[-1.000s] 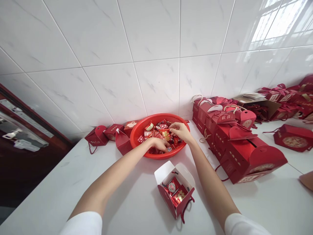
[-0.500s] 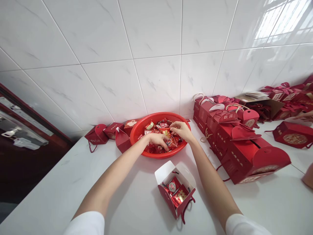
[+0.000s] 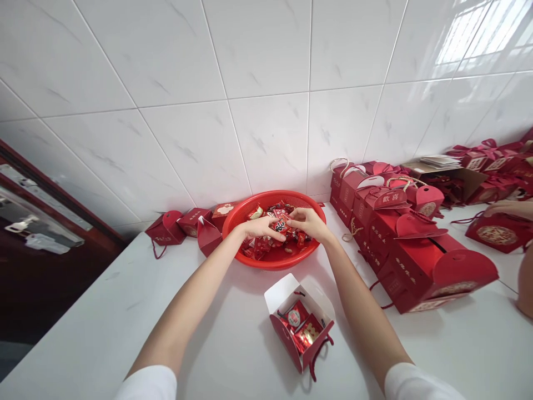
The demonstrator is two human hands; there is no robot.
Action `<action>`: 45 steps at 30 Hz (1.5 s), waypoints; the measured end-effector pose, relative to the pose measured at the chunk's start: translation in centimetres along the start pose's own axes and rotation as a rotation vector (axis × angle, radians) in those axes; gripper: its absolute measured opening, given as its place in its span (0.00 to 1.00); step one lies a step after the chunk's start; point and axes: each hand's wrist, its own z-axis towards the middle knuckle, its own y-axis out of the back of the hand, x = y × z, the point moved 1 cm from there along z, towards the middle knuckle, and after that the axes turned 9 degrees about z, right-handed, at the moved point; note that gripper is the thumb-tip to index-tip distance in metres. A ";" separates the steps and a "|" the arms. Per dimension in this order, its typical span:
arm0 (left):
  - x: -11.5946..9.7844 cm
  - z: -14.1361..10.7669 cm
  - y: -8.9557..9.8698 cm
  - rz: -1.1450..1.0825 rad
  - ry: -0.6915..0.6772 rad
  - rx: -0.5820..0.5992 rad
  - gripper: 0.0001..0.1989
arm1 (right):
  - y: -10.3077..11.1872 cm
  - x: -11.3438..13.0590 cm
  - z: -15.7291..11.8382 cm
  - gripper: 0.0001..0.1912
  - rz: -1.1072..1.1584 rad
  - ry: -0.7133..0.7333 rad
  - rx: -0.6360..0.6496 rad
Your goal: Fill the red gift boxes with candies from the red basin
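Observation:
A red plastic basket (image 3: 270, 195) by the wall holds many small wrapped candies (image 3: 258, 245), mostly red. Over it, a red candy packet (image 3: 280, 224) with dark and white lettering is between my two hands. My left hand (image 3: 263, 226) has its thumb and fingers around the packet's left side. At the packet's right edge, the fingertips of my right hand (image 3: 308, 222) are pinched together. In front of the basket stands an unlidded red gift box (image 3: 287, 341) with white inner flaps and a dark red cord. Several red and gold packets (image 3: 307, 332) lie in it.
Closed red gift boxes (image 3: 420, 261) stand in a row at the right, with a cardboard carton (image 3: 470, 180) behind. Smaller red boxes (image 3: 166, 228) sit left of the basket. At the far right another person's hand (image 3: 510, 208) touches a red box (image 3: 497, 230).
My left hand has risen slightly from the candies, and the lettered packet now shows between my hands. Candies in the basket's front have shifted, baring its bottom. The other person's hand has moved onto a box.

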 end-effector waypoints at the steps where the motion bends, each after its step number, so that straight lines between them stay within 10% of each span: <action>1: 0.1 0.1 0.0 0.036 -0.014 0.000 0.43 | 0.0 0.0 0.0 0.17 0.024 -0.004 -0.013; 8: 1.7 -0.8 1.6 0.104 -0.124 -0.051 0.33 | 0.1 0.3 0.0 0.11 0.122 -0.027 -0.101; 15: 1.6 -2.8 3.0 0.298 -0.051 -0.425 0.28 | 0.0 0.6 0.0 0.07 0.094 -0.026 -0.136; 21: -1.0 -3.4 0.3 0.464 0.074 0.317 0.15 | 0.2 0.3 0.0 0.08 0.077 -0.008 -0.147; 30: 0.1 -2.8 0.0 0.728 0.224 0.035 0.54 | 0.0 0.3 0.0 0.06 0.004 -0.002 -0.150; 39: -0.4 -2.1 -1.3 0.725 0.298 0.076 0.19 | -0.2 0.9 -0.2 0.04 0.023 -0.054 -0.174; 45: 0.2 -1.0 -1.6 0.775 0.333 -0.002 0.38 | -0.1 0.7 -0.2 0.06 0.011 -0.040 -0.156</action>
